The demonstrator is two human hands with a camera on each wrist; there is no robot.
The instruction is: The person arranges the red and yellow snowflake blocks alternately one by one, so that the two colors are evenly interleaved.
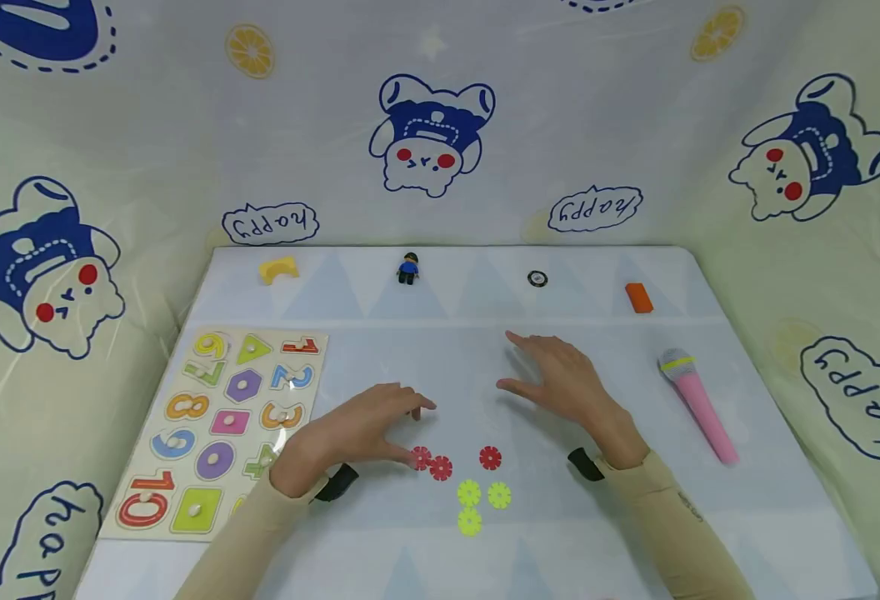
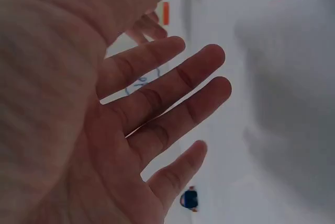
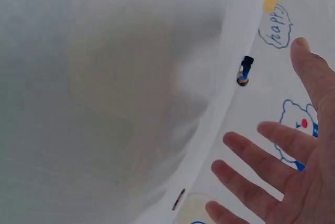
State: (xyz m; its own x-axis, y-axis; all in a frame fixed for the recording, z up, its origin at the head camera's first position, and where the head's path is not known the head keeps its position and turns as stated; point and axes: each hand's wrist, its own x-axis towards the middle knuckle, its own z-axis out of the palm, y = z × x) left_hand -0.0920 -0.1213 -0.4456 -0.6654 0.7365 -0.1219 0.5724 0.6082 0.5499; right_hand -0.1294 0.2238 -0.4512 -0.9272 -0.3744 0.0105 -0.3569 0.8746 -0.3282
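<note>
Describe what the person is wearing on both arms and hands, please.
Both arms wear long, close-fitting beige sleeves that end at the wrists. A small black device sits at each wrist, under the left hand and the right hand. Both hands are bare: no gloves or rings show.

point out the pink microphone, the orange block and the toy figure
pink microphone (image 1: 702, 408), head view, on the pink handle
orange block (image 1: 638, 297), head view, on its top face
toy figure (image 1: 408, 267), head view, on its blue body
</note>
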